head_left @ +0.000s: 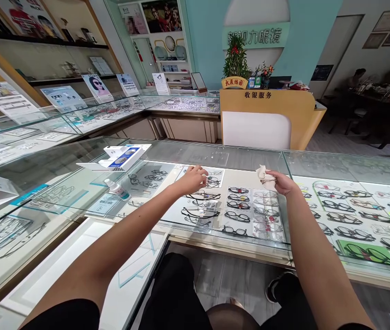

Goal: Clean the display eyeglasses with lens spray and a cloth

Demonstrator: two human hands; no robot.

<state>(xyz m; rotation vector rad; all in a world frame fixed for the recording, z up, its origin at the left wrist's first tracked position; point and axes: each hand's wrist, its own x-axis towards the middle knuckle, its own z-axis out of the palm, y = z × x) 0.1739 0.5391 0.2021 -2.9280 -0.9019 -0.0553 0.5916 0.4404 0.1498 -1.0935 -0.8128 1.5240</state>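
Right hand (pixel 284 183): closed on a crumpled pale cloth (pixel 266 177), held above the glass-topped desk (pixel 246 159). Left hand (pixel 193 180): fingers bent, over a column of dark-framed eyeglasses (pixel 203 196); whether it grips anything cannot be told (the fingertips are partly hidden). Further spectacles (pixel 238 216) lie in rows alongside. A spray bottle (pixel 117 189) and a white box (pixel 126 158) stand farther left.

Yellow desk (pixel 304 120): "收银服务" stands in dark characters along its upper front. Planter (pixel 235 82), on top of the desk: bears "大展鸿图". Wall sign (pixel 261 36), above and behind the desk: reads "新视力眼镜", first character partly hidden by the plant (pixel 235 62). Standing cards (pixel 97 88), left of the desk: small print is illegible. Framed sheets (pixel 373 40), on the wall right of the desk: illegible.
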